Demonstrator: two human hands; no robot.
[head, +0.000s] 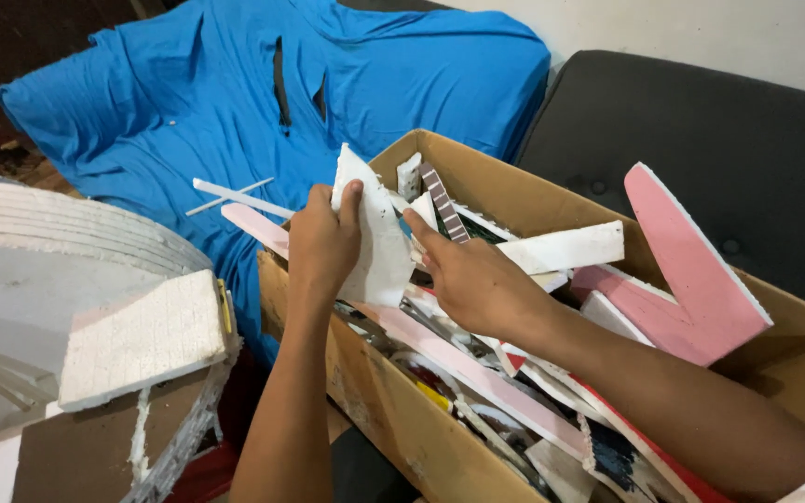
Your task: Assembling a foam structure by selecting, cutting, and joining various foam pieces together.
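Between your left hand's (320,244) fingers (350,200) you grip a white foam-board shard (375,244), matt, speckled with dark flecks, its edges rough. Beyond your right hand's (477,284) fingertips (418,224) lie more foam offcuts, some pink-faced (691,279) and smooth. Below both hands, the cardboard box (393,419) looks dull brown and scuffed. Past your left fingers, blue cloth (197,84) lies soft and creased.

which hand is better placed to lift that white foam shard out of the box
Left. The left hand already grips the white triangular foam shard over the cardboard box; the right hand only points fingers into the scraps.
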